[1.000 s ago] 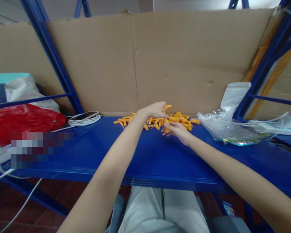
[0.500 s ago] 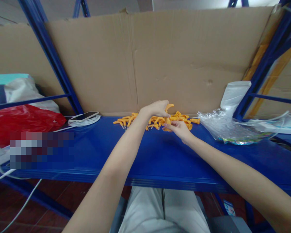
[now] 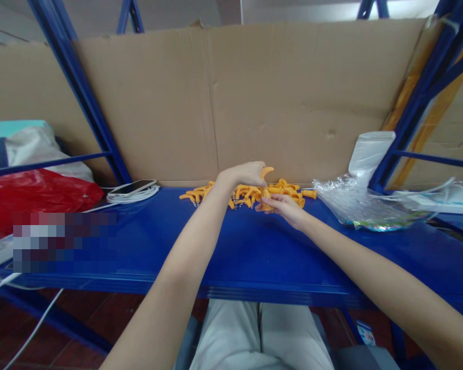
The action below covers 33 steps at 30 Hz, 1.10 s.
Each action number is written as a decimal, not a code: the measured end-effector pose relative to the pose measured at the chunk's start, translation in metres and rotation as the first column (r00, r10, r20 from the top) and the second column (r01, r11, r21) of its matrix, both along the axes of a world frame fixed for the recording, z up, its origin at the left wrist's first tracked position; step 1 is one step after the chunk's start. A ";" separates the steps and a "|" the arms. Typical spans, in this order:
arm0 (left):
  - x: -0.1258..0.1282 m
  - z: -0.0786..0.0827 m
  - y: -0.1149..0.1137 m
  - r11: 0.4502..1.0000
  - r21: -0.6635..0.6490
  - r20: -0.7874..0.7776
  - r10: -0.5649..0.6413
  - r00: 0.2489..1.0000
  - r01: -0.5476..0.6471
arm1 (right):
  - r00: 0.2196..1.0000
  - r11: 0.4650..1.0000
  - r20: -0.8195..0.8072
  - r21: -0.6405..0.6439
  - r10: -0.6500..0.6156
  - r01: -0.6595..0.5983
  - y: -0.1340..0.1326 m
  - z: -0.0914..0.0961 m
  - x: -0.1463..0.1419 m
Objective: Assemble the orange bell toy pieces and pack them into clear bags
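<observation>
My left hand (image 3: pixel 250 173) is closed on the orange corkscrew handle (image 3: pixel 268 170), whose curved end sticks out past the fingers. Directly below, my right hand (image 3: pixel 286 207) grips an orange flared plastic sleeve (image 3: pixel 267 200) between thumb and fingers. The two pieces are in line and close together; where they meet is hidden. To the left, several orange corkscrews (image 3: pixel 248 194) with metal spirals lie in a heap, partly behind my left wrist. Several orange sleeves (image 3: pixel 291 189) are piled just behind and right of my right hand.
A blue shelf (image 3: pixel 158 241) bears everything, with a cardboard sheet (image 3: pixel 278 92) behind. Crumpled clear plastic (image 3: pixel 343 198) lies at right. A phone (image 3: pixel 135 186) rests on a coiled white cable (image 3: pixel 139 196) at left, near a red bag (image 3: pixel 42 195). Blue posts (image 3: pixel 81 97) flank the space.
The view has tilted slightly. Both hands keep their grips, the left above the right, with the handle still over the sleeve; the hands have barely moved.
</observation>
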State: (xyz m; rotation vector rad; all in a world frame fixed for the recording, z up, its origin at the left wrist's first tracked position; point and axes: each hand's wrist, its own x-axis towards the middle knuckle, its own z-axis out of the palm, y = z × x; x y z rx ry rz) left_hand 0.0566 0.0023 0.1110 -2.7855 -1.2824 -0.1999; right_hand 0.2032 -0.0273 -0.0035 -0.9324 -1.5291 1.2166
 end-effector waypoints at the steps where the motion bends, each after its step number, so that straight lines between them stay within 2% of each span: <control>1: 0.000 0.000 0.000 1.000 -0.002 -0.005 -0.001 1.000 0.001 | 1.000 1.000 0.008 0.004 0.000 0.000 0.000 0.000 0.000; 16: -0.001 -0.003 0.008 0.999 0.015 -0.004 -0.031 1.000 0.031 | 0.981 0.976 0.035 0.105 -0.193 0.188 0.002 -0.002 -0.004; 33: -0.001 -0.003 0.005 0.997 0.007 0.042 -0.075 0.996 0.075 | 0.989 0.991 -0.066 0.004 -0.133 0.133 0.000 0.002 -0.002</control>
